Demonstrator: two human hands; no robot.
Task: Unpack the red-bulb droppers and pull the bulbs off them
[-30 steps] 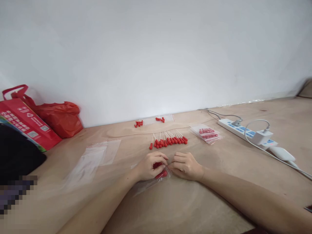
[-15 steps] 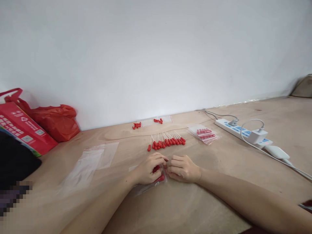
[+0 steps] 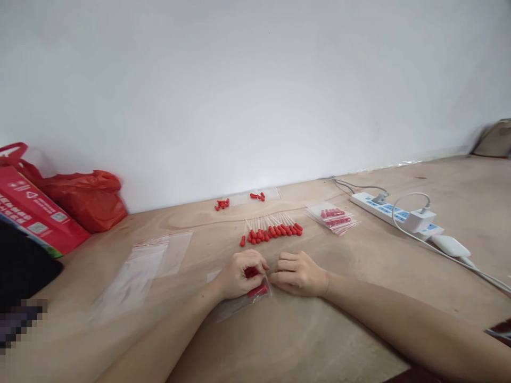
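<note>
My left hand [image 3: 241,274] and my right hand [image 3: 298,273] meet over a small clear zip bag [image 3: 248,298] lying on the wooden table. Both hands are curled, with fingertips pinched on the bag's end, where red-bulbed droppers [image 3: 257,290] show through the plastic. Just beyond the hands lies a row of several loose droppers [image 3: 271,230] with red bulbs and clear stems. A stack of filled zip bags [image 3: 333,217] lies to the right of that row.
Empty clear zip bags [image 3: 149,261] lie to the left. Loose red bulbs [image 3: 222,204] lie by the wall. A red plastic bag [image 3: 90,198] and a red box [image 3: 34,215] stand far left. A white power strip [image 3: 395,214] with charger and cables runs along the right.
Both hands stay on the bag and have drawn slightly closer together over its end. The view has shifted a little, so everything sits slightly further left.
</note>
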